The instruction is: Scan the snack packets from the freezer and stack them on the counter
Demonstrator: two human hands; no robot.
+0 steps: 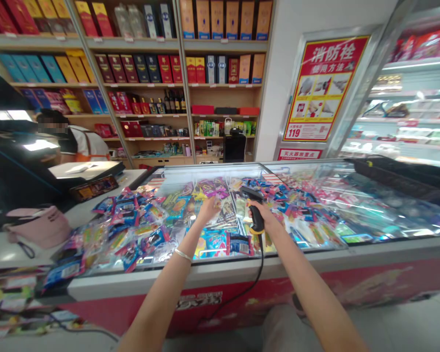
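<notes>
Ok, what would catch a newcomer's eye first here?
The jumble of colourful packets spread across the glass-topped case stands out first. Over them, the right hand grips a black handheld scanner. Behind, a red poster hangs right of the tall shelves.

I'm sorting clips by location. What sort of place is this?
Most likely a shop, such as a small supermarket: boxed goods line the wall shelves, packaged snacks lie heaped on a glass-topped case, and the right hand holds what looks like a barcode scanner.
</notes>
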